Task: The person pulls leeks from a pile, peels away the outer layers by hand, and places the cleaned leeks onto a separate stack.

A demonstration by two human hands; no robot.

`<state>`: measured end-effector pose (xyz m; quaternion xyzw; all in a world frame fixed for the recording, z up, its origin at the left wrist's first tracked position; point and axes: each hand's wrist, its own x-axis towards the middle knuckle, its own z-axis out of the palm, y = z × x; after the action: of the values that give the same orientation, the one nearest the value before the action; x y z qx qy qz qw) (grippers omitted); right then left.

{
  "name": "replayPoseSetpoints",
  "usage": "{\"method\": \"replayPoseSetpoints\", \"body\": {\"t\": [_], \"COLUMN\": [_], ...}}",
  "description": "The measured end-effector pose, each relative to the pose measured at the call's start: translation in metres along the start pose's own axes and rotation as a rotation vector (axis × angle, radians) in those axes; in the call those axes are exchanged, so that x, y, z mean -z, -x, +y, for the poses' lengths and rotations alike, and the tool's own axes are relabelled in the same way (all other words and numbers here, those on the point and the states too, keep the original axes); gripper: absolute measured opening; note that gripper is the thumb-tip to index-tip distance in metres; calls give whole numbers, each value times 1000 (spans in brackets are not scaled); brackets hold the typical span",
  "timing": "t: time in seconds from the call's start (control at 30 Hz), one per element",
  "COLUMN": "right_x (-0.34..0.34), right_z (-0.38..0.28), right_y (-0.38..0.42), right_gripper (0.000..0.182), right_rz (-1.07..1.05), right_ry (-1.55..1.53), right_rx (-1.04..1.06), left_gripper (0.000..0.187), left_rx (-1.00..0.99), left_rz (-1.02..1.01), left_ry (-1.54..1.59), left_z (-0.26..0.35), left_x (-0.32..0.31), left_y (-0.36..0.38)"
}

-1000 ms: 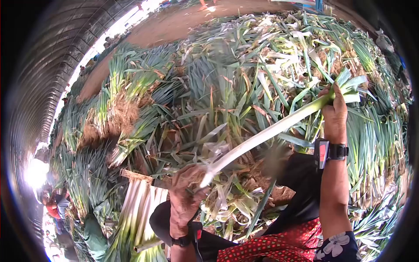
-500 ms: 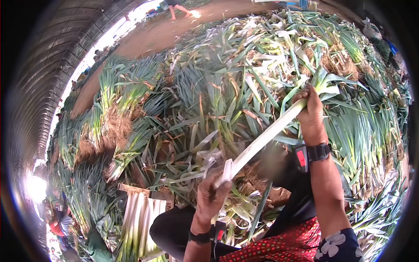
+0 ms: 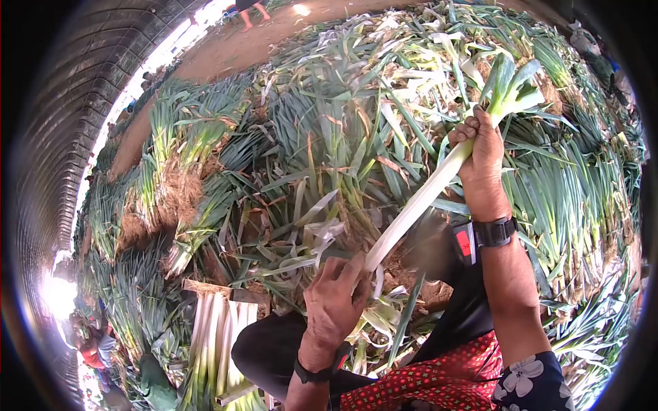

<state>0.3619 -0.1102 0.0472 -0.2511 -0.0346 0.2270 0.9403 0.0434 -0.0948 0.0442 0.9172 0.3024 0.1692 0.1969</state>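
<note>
A trimmed leek (image 3: 425,198) slants across the view, with a long white shaft and short-cut green leaves at its upper right end. My right hand (image 3: 484,152) is wrapped round the shaft just below the leaves. At the lower white end, my left hand (image 3: 333,300) has its fingers bent and pressed together against the leek's tip, partly hiding it. A thin pale strip hangs beside that tip. Below left, several trimmed leeks (image 3: 214,342) lie side by side in a wooden frame (image 3: 199,285) beside my knee.
Heaps of untrimmed leeks (image 3: 329,137) with green leaves surround me. Bundles with brown roots (image 3: 171,195) lie to the left, and more leeks (image 3: 569,219) to the right. Peeled scraps (image 3: 377,318) lie by my legs. A person's legs (image 3: 253,15) show on the bare ground behind.
The leek and my right hand have risen slightly, and its cut leaves now point more upward. My left hand has turned, showing more of its back, at the white end.
</note>
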Motion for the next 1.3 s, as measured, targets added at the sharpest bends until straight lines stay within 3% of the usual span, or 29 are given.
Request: {"method": "replayPoseSetpoints", "body": {"t": [0.4,0.47,0.53,0.57,0.6,0.67,0.73,0.8,0.87,0.93,0.97,1.03,1.1,1.13,1.17,1.2,1.23,1.27,1.3], "right_x": [1,3,5,6,8,14,17,21,15,3,-3,-5,-15,-28,-18,-35,-25,-25,-27], "right_z": [-3,-3,-5,-6,-6,-9,-13,-18,-19,-12,-6,16,35,38,73,65,79,93,99], "right_y": [1,0,-5,-8,-10,-19,-24,-27,-20,-8,3,18,41,59,62,82,84,95,106], "right_gripper": [8,9,9,10,12,13,14,15,14,16,21,19,20,25,31,38,42,43,43], "right_rz": [21,19,15,24,34,40,41,20,-63,-71,-126,-270,-431,-452,-533,-689,-905,-1002,-1119], "right_ry": [-5,-13,-21,-35,-49,-69,-90,-108,-88,101,158,313,672,774,794,906,1055,1053,1110], "right_rx": [-1,7,21,25,26,16,10,12,47,66,53,48,99,-42,167,211,436,537,489], "left_gripper": [30,29,9,2,2,7,10,13,8,7,7,15,19,24,31,31,37,44,57], "left_rx": [-41,61,164,228,228,240,208,383,133,-76,-84,91,20,-46,-100,-110,-226,-341,-370], "left_rz": [173,245,376,553,553,497,417,180,-111,-163,-158,-43,41,118,100,103,150,198,177], "left_ry": [-96,110,480,1016,1017,1508,1495,937,171,-414,-414,-259,-177,-101,-66,-68,-151,-231,-308], "left_z": [1,-8,-28,-22,-21,-20,-34,-51,-83,-89,-84,-63,-35,-21,-12,-2,8,16,19], "left_x": [-28,-34,-44,-50,-46,-28,-17,-1,-2,4,9,32,50,59,65,71,76,80,87], "left_y": [2,4,9,8,10,14,27,43,55,68,63,49,34,26,21,16,11,6,2]}}
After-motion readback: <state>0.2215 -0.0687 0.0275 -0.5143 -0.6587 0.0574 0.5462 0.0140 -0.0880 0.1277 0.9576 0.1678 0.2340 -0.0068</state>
